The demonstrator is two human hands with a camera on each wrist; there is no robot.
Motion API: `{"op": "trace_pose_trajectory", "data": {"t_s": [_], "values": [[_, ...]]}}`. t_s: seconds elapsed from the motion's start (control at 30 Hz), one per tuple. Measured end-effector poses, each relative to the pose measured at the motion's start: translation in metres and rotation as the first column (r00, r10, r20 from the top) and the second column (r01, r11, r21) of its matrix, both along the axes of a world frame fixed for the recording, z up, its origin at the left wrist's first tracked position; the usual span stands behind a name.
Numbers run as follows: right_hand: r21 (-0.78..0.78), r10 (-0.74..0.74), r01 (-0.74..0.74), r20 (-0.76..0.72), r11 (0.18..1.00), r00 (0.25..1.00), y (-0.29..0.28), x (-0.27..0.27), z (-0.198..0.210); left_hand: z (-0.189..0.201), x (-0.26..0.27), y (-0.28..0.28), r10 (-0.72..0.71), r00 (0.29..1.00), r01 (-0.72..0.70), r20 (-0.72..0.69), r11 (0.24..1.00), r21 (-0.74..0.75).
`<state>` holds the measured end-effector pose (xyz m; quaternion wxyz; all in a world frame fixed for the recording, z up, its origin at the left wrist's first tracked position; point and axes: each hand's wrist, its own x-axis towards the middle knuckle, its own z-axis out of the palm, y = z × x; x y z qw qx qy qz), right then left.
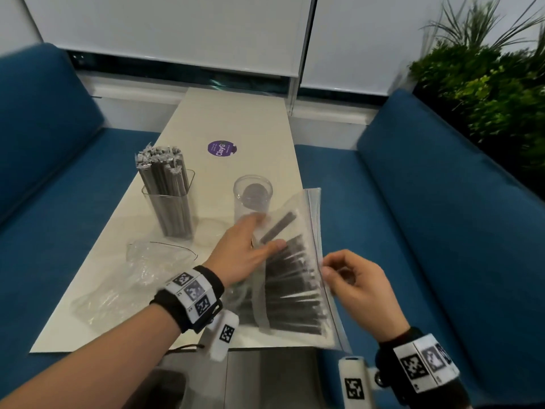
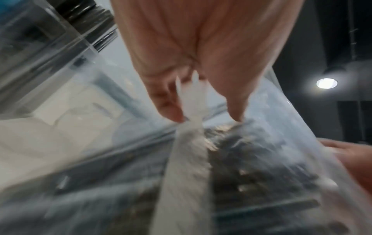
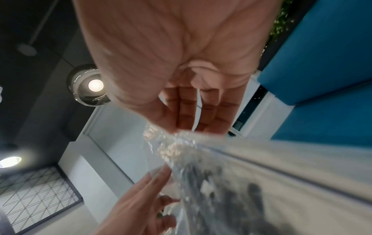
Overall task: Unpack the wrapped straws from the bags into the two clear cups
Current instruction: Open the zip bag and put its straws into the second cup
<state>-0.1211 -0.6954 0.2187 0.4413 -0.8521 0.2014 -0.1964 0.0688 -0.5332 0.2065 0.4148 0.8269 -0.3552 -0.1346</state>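
A clear zip bag (image 1: 312,219) with several dark wrapped straws (image 1: 292,290) lying inside is held up over the table's near right corner. My left hand (image 1: 265,234) grips its left side: the fingers show through the plastic and the thumb lies on the front. In the left wrist view a white strip of the bag (image 2: 261,159) is pinched in that hand (image 2: 203,116). My right hand (image 1: 326,268) pinches the bag's right edge near the zip (image 3: 185,130). Just beyond the bag stands an empty round clear cup (image 1: 253,196). A square clear cup (image 1: 168,208) to the left is packed with wrapped straws.
An empty crumpled bag (image 1: 141,270) lies on the cream table (image 1: 236,119) at the near left. A purple sticker (image 1: 221,148) sits mid-table. Blue sofa seats (image 1: 413,231) flank the table on both sides, and a plant (image 1: 486,84) stands at the back right.
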Motion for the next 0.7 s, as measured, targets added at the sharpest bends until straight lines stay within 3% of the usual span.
{"op": "trace_pose_trajectory", "data": {"t_s": [0.1,0.17,0.23,0.4,0.5,0.57,0.63,0.7], "values": [[0.113,-0.040,0.030,0.088,0.993,0.995,0.010,0.011,0.002,0.007,-0.016,0.009,0.259,0.949,-0.202,0.181,0.938,-0.282],[0.095,-0.023,0.011,0.132,0.995,0.991,0.021,0.019,0.004,0.015,-0.028,0.017,0.330,0.912,-0.188,0.244,0.864,-0.467],[0.089,0.000,-0.018,0.193,0.996,0.981,0.029,0.025,0.008,0.021,-0.037,0.023,0.337,0.915,-0.168,0.219,0.815,-0.554],[0.064,0.013,-0.038,0.348,0.997,0.937,0.047,0.025,0.015,0.032,-0.033,0.040,0.223,0.974,-0.215,-0.042,0.846,-0.488],[0.084,-0.001,-0.037,0.411,0.996,0.911,0.055,0.018,0.020,0.037,-0.032,0.053,0.365,0.919,-0.262,0.150,0.849,-0.459],[0.095,-0.012,-0.031,0.427,0.995,0.904,0.057,0.015,0.024,0.044,-0.036,0.061,0.420,0.888,-0.274,0.187,0.811,-0.517],[0.051,-0.002,-0.023,0.444,0.998,0.896,0.055,0.016,0.025,0.053,-0.042,0.065,0.306,0.937,-0.176,0.169,0.831,-0.528],[-0.018,0.056,-0.054,0.447,0.998,0.893,0.057,0.020,0.022,0.058,-0.049,0.061,0.068,0.996,-0.033,0.051,0.864,-0.503]]}}
